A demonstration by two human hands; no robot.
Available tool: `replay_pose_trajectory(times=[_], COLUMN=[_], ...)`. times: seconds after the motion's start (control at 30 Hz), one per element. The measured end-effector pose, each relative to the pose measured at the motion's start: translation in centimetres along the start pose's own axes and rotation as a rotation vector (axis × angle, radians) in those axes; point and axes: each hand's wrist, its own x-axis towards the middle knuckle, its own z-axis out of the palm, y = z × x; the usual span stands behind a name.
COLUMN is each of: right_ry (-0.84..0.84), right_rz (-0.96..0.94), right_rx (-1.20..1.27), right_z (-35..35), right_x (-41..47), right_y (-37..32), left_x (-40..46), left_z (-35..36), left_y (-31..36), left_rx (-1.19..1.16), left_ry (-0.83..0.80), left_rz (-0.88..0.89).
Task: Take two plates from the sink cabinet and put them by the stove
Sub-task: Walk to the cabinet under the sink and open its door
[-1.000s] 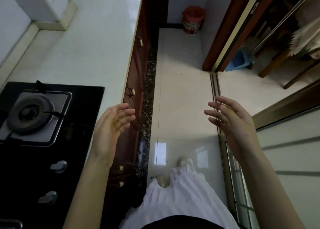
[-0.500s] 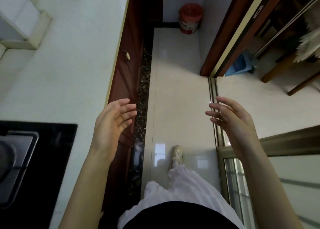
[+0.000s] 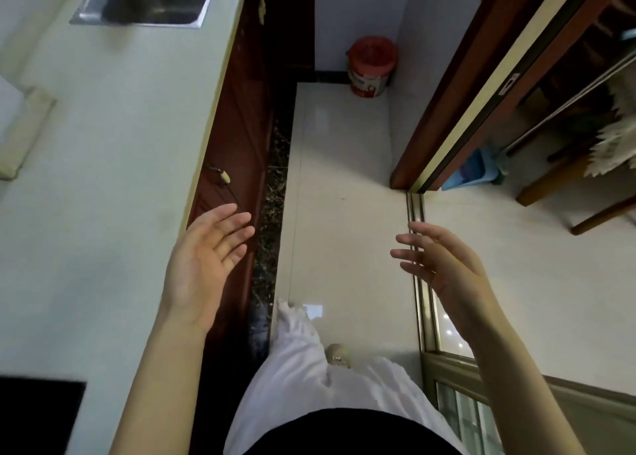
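My left hand point(image 3: 203, 262) is held out empty, palm turned inward, fingers apart, over the counter's edge. My right hand point(image 3: 444, 265) is also empty with spread fingers, above the floor by the sliding-door track. A steel sink point(image 3: 148, 0) is set in the white counter point(image 3: 113, 179) at the top left. Below the counter run dark red cabinet doors point(image 3: 241, 138) with small handles, all closed. Only a black corner of the stove point(image 3: 38, 416) shows at the bottom left. No plates are visible.
A narrow tiled floor aisle point(image 3: 340, 186) runs ahead between the cabinets and a sliding door frame point(image 3: 457, 103). A red bucket point(image 3: 371, 65) stands at the aisle's far end. Wooden furniture legs and a blue bin point(image 3: 478, 172) lie beyond the doorway on the right.
The view has advanced along the counter: the stove has slid almost out of frame at the bottom left and the sink has come into view. Both hands stay open and raised.
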Motion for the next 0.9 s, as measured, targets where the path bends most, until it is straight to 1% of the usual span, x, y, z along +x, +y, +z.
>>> replay_pose_trajectory(times=[0.2,0.37,0.5,0.6,0.7,0.9], right_ry=[-0.042,-0.048,-0.014,0.011,0.040,0.013], right_rz=[0.019,-0.026,-0.087,-0.102,-0.090,-0.084], right_rx=[-0.016,0.008,0.006,0.050,0.077,0.037], right_z=[1.8,4.8,6.3,6.7,6.9,6.7], right_x=[9.9,18.7,24.3,27.8,31.6,41.0], right_y=[-1.8,-5.5,-8.9,-10.5,-11.4,-13.2], left_x=[9.3,18.2,24.5,28.1,31.4,39.1], left_z=[2.0,4.4,6.6,7.9,8.9,12.3], left_y=[1.9,6.3,10.1,12.0,13.0,13.7], left_rx=[0.019,0.023,0.083,0.120,0.135,0.165], left_ry=[0.020,-0.014,-0.054,-0.070,-0.049,0.013], left_rz=[-0.034,-0.007,0.023,0.028,0.025,0.001])
